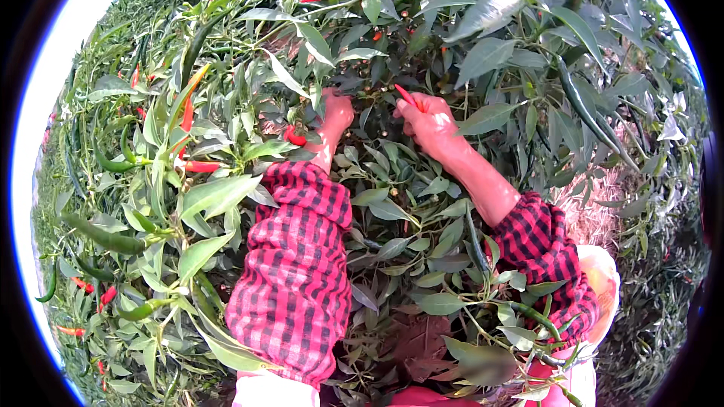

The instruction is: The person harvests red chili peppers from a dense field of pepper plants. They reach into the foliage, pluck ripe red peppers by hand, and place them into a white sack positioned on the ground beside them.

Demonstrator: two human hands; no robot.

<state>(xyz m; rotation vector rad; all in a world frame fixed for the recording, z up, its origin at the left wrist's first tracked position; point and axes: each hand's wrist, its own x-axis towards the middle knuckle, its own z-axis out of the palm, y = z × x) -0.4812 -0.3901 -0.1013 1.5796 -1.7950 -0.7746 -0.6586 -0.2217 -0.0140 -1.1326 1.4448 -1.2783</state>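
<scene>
My right hand [434, 126] is closed around a red chili pepper [404, 94], whose pointed end sticks out past the thumb and fingers. Across a small gap, my left hand [337, 111] is curled in among the stems of the chili plant [388, 207]. Leaves and shade partly cover its fingertips, so I cannot make out what they grip. Beside my left wrist hangs a curved red chili [294, 136], apart from the hand. Both forearms, in red and black checked sleeves, reach forward through the foliage.
Several orange and red chilies [188, 114] hang at the left. Green chilies [105, 235] grow at lower left, and a long dark green chili [581, 102] hangs at right. Big leaves [486, 60] overhang the right hand. Dry straw-coloured ground [592, 207] shows beyond the right sleeve.
</scene>
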